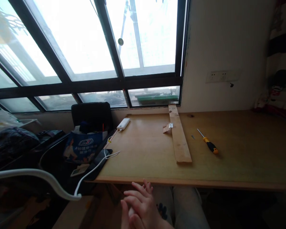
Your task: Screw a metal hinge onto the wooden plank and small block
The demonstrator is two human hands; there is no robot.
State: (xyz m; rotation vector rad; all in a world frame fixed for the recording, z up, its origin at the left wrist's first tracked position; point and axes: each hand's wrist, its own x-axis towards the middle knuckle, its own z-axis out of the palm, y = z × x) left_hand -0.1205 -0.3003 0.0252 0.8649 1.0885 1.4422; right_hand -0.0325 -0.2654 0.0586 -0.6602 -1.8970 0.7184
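Observation:
Below the table's front edge, my right hand (pixel 144 203) lies against my left hand (pixel 125 216), palms close together. The right fingers are stretched out and a little apart. Mostly hidden behind them, the left hand shows some extended fingers. I see no object in either hand. On the table ahead lies a long flat wooden board (pixel 181 140). A metal hinge (pixel 171 125) sits at its left edge, beside a small wood piece (pixel 166 128). To the right of the board are a small screw (pixel 193 136) and a yellow and black screwdriver (pixel 210 145).
A white power bank (pixel 123 124) with a white cable rests on the wooden table (pixel 143 152) at the left. A dark tablet-like slab (pixel 101 163) overlaps the left edge. Beyond are a blue bag (pixel 82 146) and a black chair (pixel 91 116). A white curved tube (pixel 38 173) crosses the lower left.

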